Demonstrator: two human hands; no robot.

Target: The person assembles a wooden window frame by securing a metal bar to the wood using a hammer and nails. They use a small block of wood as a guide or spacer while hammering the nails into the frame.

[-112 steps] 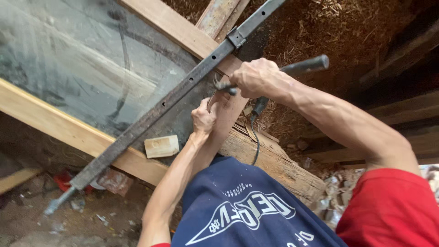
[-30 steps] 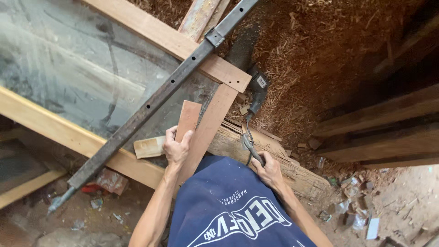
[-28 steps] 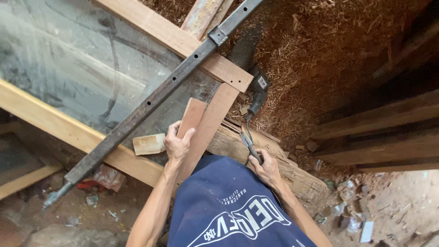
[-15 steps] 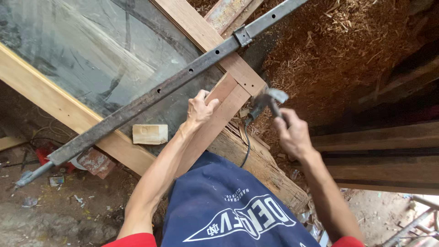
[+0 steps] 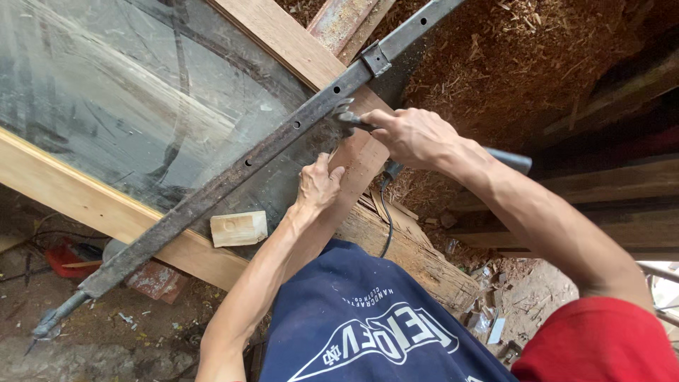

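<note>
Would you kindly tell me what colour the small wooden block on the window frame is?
Pale, light tan wood block, clearest in the head view.

One view only, from the person's head, looking steeply down past the blue shirt (image 5: pixel 368 332) onto both forearms. It sits close to the wooden frame (image 5: pixel 106 212) and metal bar (image 5: pixel 233 177), ground beyond.

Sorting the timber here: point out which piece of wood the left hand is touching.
The left hand rests on the slanted plank below the long metal bar, not the small loose wood block or the wide frame beam.
</note>
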